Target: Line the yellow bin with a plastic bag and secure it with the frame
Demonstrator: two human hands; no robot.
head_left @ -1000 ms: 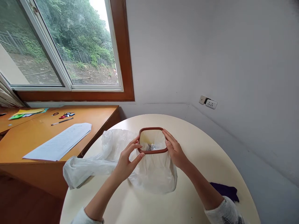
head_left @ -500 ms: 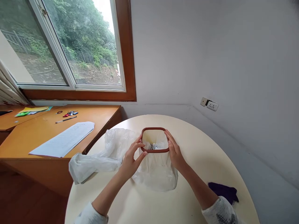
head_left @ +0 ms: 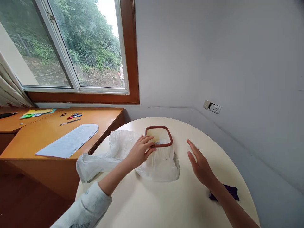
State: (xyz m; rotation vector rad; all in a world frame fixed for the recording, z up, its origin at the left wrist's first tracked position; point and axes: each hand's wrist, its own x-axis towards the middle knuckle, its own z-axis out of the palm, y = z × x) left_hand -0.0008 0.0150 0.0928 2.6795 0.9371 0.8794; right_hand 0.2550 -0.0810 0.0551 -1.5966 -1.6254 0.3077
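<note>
Head view: A brown-rimmed container was seen standing on a cream round table, just in front of the person and near the middle of the view. Its outer side was covered by translucent white plastic, spread onto the tabletop at the base. Small silvery scraps were seen inside, their kind too small to be told. The near-left part of the rim was grasped by the left hand, with the fingers laid over it and the thumb set outside. Nothing was held by the right hand; it was held apart from the container, to its right, fingers extended. Crumpled white plastic was noted to the left. A dark purple cloth was partly hidden by the right forearm. On the wooden desk, papers and a pen were observed.
</note>
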